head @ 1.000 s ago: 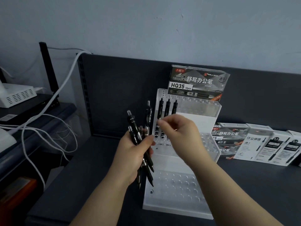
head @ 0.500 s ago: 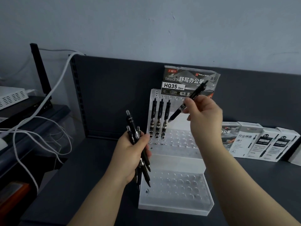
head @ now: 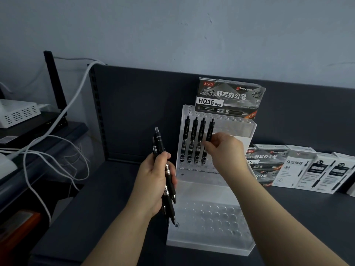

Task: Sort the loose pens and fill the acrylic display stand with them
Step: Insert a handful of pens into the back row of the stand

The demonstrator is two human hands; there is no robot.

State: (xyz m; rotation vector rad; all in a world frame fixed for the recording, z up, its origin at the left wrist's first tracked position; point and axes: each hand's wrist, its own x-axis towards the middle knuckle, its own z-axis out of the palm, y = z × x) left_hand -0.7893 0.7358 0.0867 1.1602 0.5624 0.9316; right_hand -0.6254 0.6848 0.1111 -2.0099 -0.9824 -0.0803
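Now the right hand (head: 224,153) pinches the fourth pen (head: 210,129), upright (tip down) in the acrylic display stand (head: 207,192) at frame centre; the left hand (head: 153,181), just left, grips spare pens (head: 159,141).

A dark grey surface (head: 107,217) runs from its near edge at six o'clock back to an upright dark panel (head: 144,116) at twelve. The acrylic display stand (head: 209,241) sits on it in the middle, with its stepped base flat on the top and its tall back toward the panel. At three o'clock from the stand, just beside it, lie stacked dark pen boxes (head: 269,156). Further toward three is a row of white pen boxes (head: 294,169), side by side.
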